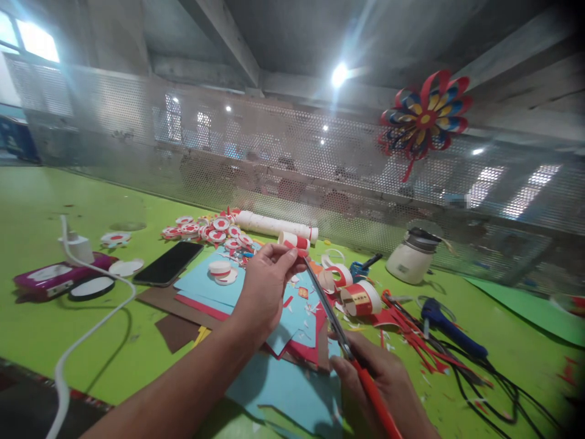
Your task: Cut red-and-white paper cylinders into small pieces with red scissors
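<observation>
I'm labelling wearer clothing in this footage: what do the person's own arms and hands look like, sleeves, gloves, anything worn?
Both are bare. The left hand has no glove, and its forearm shows no sleeve as far as the bottom edge of the picture. The right hand is also ungloved; only a short stretch of wrist shows. No ring, watch or bracelet is visible on either.

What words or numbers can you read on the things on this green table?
None can be read.
The red and white paper roll in the left hand: no writing shows.
The scissors in the right hand: no mark shows.
The black phone: its screen is dark.
The pink box: its white label is too blurred to read.
</observation>
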